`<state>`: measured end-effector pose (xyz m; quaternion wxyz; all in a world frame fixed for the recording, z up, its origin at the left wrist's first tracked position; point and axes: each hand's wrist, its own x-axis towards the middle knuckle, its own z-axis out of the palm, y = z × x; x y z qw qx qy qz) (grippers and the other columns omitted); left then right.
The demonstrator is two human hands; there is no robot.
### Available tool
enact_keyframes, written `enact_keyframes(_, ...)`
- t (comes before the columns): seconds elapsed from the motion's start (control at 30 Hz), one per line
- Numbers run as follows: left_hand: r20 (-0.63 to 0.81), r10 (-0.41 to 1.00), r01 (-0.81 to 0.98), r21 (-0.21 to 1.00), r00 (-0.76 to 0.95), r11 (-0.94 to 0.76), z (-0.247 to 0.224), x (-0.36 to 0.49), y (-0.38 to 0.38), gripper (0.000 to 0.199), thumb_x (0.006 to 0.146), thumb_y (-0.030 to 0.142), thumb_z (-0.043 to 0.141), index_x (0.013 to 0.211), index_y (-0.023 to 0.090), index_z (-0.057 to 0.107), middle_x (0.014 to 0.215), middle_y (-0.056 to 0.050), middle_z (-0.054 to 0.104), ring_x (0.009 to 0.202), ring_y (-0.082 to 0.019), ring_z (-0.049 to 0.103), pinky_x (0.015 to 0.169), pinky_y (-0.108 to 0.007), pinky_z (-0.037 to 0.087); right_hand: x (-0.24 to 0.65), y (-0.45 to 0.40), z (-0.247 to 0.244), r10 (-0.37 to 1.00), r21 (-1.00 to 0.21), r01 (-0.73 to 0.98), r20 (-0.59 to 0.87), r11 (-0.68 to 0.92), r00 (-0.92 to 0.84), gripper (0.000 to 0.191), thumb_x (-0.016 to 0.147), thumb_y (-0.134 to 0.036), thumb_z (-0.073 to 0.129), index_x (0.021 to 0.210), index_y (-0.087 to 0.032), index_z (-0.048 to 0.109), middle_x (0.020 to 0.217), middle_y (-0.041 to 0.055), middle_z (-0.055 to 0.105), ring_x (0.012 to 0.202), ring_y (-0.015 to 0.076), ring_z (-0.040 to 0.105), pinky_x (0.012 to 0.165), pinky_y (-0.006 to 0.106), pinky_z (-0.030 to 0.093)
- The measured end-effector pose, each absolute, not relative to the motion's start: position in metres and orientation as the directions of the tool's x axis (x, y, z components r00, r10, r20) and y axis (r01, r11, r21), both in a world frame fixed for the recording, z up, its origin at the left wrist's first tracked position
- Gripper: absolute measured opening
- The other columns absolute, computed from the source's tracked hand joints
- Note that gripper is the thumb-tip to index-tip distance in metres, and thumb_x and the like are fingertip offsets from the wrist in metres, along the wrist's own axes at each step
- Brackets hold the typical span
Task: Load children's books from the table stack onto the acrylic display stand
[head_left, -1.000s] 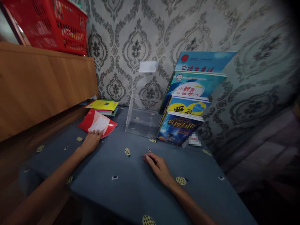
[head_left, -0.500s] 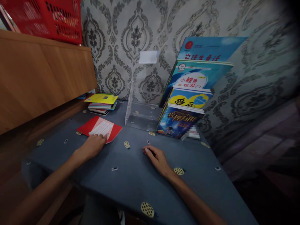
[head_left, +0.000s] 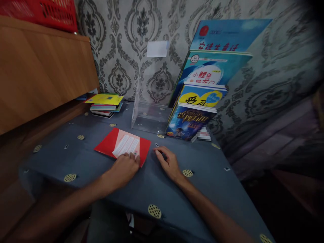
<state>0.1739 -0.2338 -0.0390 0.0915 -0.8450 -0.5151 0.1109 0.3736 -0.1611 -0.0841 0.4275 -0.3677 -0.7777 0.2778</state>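
A thin red book (head_left: 106, 143) with a pink panel and a white text block lies on the cloth, slightly tilted up at its near side. My left hand (head_left: 126, 167) has its fingers bent over the near right edge of this book; the thumb is hidden. Just beyond the book's right corner, my right hand (head_left: 168, 163) rests on the table, loosely curved, a gap showing between thumb and fingers and nothing visible in it. Behind both hands stands a clear acrylic rack (head_left: 134, 113), its right part filled with stepped rows of books (head_left: 193, 118).
A stack of thin books with a yellow one (head_left: 105, 99) on top sits at the back left. Beside it is a wooden cabinet (head_left: 48, 74) bearing a red basket (head_left: 60, 13). Patterned grey cloth (head_left: 101, 195) covers the table, whose right edge slopes away.
My left hand has drawn the red book to the right and nearer to my right hand. My right hand stays about where it was. The view has shifted a little.
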Motion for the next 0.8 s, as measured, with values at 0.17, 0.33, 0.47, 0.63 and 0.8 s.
enact_keyframes(0.17,-0.022,0.781,0.756,-0.232,0.625,-0.612,-0.049,0.212,-0.246,0.047,0.095,0.04,0.055,0.13,0.009,0.062,0.132,-0.026,0.063,0.105,-0.037,0.068,0.072,-0.043,0.059,0.38,-0.157,-0.087,0.791,-0.715,0.346,0.507,0.608,-0.343,0.028,0.1,-0.037,0.045,0.097,-0.021,0.069,0.096,0.0072,0.072,0.092,0.0222,0.067,0.084,0.035,0.052)
enact_keyframes(0.33,-0.008,0.778,0.775,-0.083,0.628,-0.627,-0.045,0.201,-0.22,0.037,0.103,0.036,0.039,0.116,0.013,0.065,0.114,-0.015,0.072,0.1,-0.027,0.07,0.081,-0.04,0.057,0.385,-0.152,-0.096,0.774,-0.651,0.432,0.444,0.625,-0.451,0.025,0.098,-0.03,0.048,0.112,-0.021,0.066,0.11,0.0096,0.072,0.103,0.0235,0.065,0.093,0.04,0.052)
enact_keyframes(0.47,-0.049,0.897,0.883,-0.16,0.44,-0.442,-0.045,0.16,-0.179,0.034,0.101,0.016,0.038,0.126,0.012,0.06,0.136,-0.018,0.063,0.116,-0.026,0.066,0.089,-0.035,0.054,0.385,-0.151,-0.101,0.719,-0.565,0.454,0.45,0.689,-0.531,0.026,0.096,-0.023,0.047,0.115,-0.018,0.064,0.114,0.0123,0.07,0.109,0.0255,0.062,0.1,0.046,0.048)
enact_keyframes(0.63,0.046,0.971,0.968,-0.107,0.233,-0.227,-0.054,0.116,-0.147,0.039,0.1,0.017,0.035,0.128,0.019,0.063,0.138,-0.014,0.063,0.117,-0.027,0.066,0.092,-0.038,0.054,0.383,-0.152,-0.098,0.707,-0.482,0.522,0.403,0.704,-0.581,0.025,0.098,-0.024,0.047,0.114,-0.017,0.064,0.117,0.0138,0.069,0.11,0.027,0.061,0.097,0.047,0.049)
enact_keyframes(0.8,0.125,0.965,0.972,-0.065,0.232,-0.226,-0.061,0.107,-0.141,0.04,0.101,0.021,0.036,0.126,0.02,0.067,0.133,-0.011,0.067,0.119,-0.027,0.065,0.095,-0.038,0.053,0.354,-0.154,-0.086,0.66,-0.361,0.562,0.272,0.744,-0.7,0.031,0.099,-0.028,0.05,0.125,-0.016,0.062,0.134,0.015,0.062,0.13,0.0272,0.053,0.112,0.049,0.04)
